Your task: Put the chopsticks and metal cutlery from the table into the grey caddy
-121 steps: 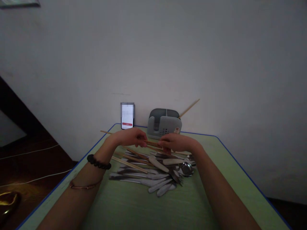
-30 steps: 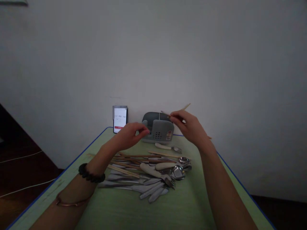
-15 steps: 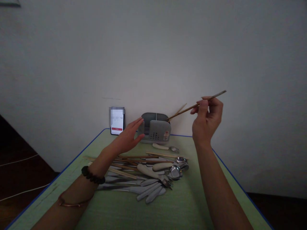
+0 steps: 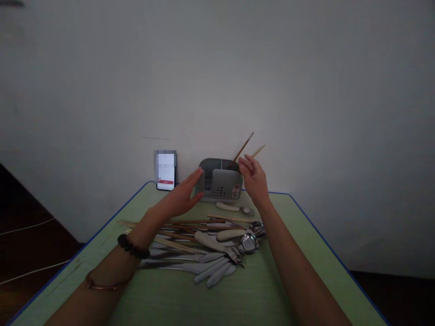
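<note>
The pale green tabletop (image 4: 204,301), edged in blue, stands against a plain grey wall (image 4: 217,81), with dark floor (image 4: 27,249) and white cords (image 4: 30,225) to its left. A phone (image 4: 166,170) with a lit screen stands upright at the back edge. Near it, the grey utensil holder (image 4: 219,175) is split by an upright divider, its front pierced with small holes and bearing a sticker. A brown chopstick (image 4: 243,148) leans up and rightward out of its right compartment, and a paler chopstick (image 4: 259,150) slants out beside it. The left hand (image 4: 180,197) lies against the holder's left side, its grip spread, thumb apart from fingers. The right hand (image 4: 254,181) is at the right end; I cannot tell whether its grip pinches anything. In front lie a cream-handled fork (image 4: 227,207) and a heap of knives (image 4: 180,267), chopsticks and spoons (image 4: 249,243).
</note>
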### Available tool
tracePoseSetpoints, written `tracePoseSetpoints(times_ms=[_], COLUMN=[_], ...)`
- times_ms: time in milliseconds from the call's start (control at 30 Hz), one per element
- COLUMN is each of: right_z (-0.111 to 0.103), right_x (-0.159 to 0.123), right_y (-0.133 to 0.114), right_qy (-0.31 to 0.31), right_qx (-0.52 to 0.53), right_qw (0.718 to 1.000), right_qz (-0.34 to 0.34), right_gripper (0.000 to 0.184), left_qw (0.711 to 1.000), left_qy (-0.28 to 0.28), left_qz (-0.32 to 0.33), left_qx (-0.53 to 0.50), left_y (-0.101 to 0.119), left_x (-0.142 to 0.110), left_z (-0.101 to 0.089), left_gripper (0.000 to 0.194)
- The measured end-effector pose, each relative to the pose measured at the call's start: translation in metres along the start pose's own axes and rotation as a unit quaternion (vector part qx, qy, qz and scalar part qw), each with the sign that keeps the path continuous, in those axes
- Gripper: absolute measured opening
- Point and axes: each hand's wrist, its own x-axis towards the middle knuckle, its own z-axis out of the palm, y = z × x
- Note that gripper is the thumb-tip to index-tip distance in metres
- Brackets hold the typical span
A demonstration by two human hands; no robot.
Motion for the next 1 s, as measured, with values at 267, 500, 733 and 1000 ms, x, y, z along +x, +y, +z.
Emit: tracePoseSetpoints(times_ms=[267,500,733,1000], right_z=[-0.006,-0.009,-0.007,0.003], right_x=[-0.001,-0.002,-0.003,-0.020], right_y=[0.010,-0.011,-0.046,-0.059], right_qy=[-0.083,-0.114,-0.127,-0.486], right_qx=[-0.191,-0.284,-0.338,-0.354], right_qw=[0.978,0.952,0.931,0.795], right_qz=[0.023,0.011,-0.052,0.077], right_gripper=[0.043,0.027,0.019,0.024], left_qw=[1.000,0.999,0.987,0.897], left_qy=[-0.010,-0.034,-0.124,-0.388], left_qz=[-0.006,-0.005,-0.093,-0.182], left_qx=[0.006,-0.005,0.030,0.106], left_y=[0.003,0.001,0.002,0.016], left_x=[0.000,-0.001,-0.006,-0.008], left_z=[-0.002,-0.005,-0.021,-0.031], left_gripper=[0.067,0.069,0.075,0.055])
